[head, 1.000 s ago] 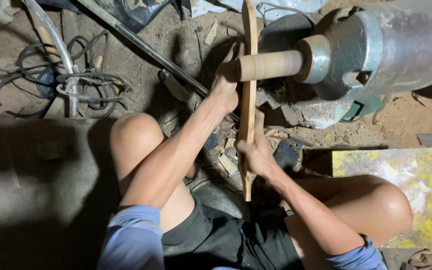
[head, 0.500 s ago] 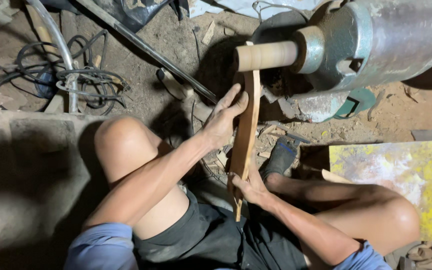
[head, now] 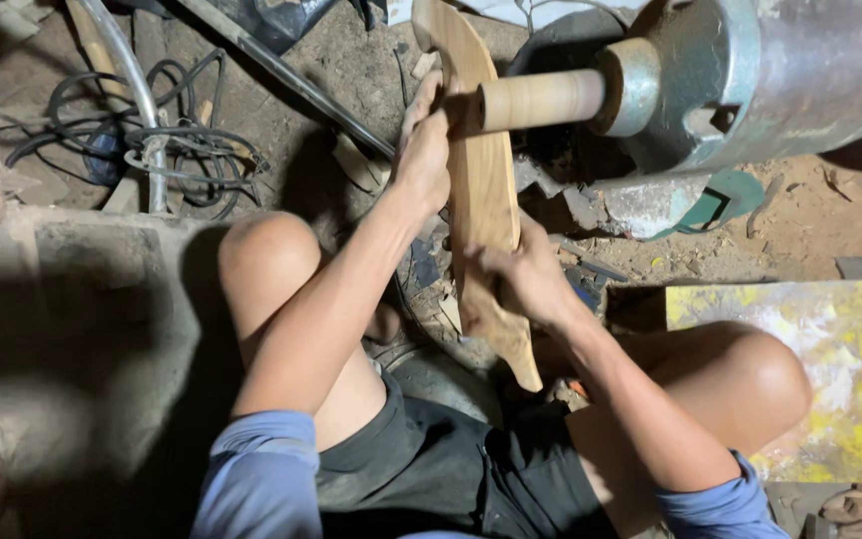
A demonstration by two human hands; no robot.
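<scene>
I hold a long curved wooden piece point(head: 483, 190) upright between my knees. Its face rests against the tan cylindrical drum point(head: 541, 99) that sticks out of a grey-green motor housing point(head: 750, 80). My left hand point(head: 423, 150) grips the upper part of the wood from the left side. My right hand point(head: 521, 274) clasps its lower part from the right. The pointed lower end of the wood hangs over my lap.
Black cables point(head: 152, 140) and a bent metal pipe point(head: 132, 80) lie on the dirt floor at the upper left. A yellow-stained board point(head: 800, 349) sits by my right knee. A concrete block point(head: 72, 329) stands at my left. Scraps litter the ground under the motor.
The wooden piece has shifted upward against the drum, so the drum now meets it lower down. My left hand has moved up with it, and the view has closed in.
</scene>
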